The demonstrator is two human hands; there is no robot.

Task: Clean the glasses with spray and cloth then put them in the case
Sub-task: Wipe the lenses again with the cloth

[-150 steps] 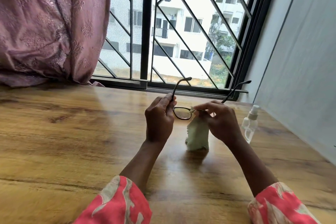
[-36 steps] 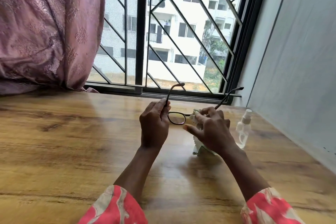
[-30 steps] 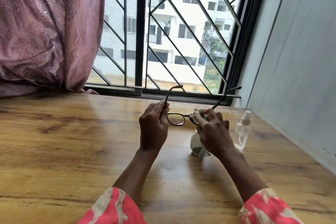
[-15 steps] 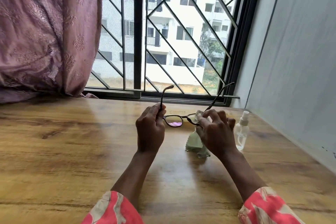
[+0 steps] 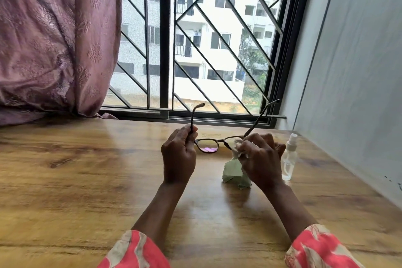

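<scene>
Left grip: the left hand (image 5: 178,154) is pinched closed on the glasses (image 5: 217,143) at the hinge end of one temple; frame held clear above the table (image 5: 76,180), temples open and pointing away toward the window (image 5: 195,39).
Right grip: the right hand (image 5: 258,159) is closed on the cloth (image 5: 233,173), fingers pressing a fold of it against the lens on that side; the lens itself is hidden; the loose tail hangs below the hand to the table.
Free lens: uncovered between the two grips; shows a pink-violet reflection.
Beside the right grip: the spray bottle (image 5: 289,159) stands upright on the table just outboard of the hand, cap on, part full of clear liquid.
Progress: judged mid-wipe; bottle set down suggests spraying is done; remaining is the finish of the wipe, folding of the temples, casing.
Case: none in view; location cannot be told.
Writing: none legible on bottle, cloth or frame.
</scene>
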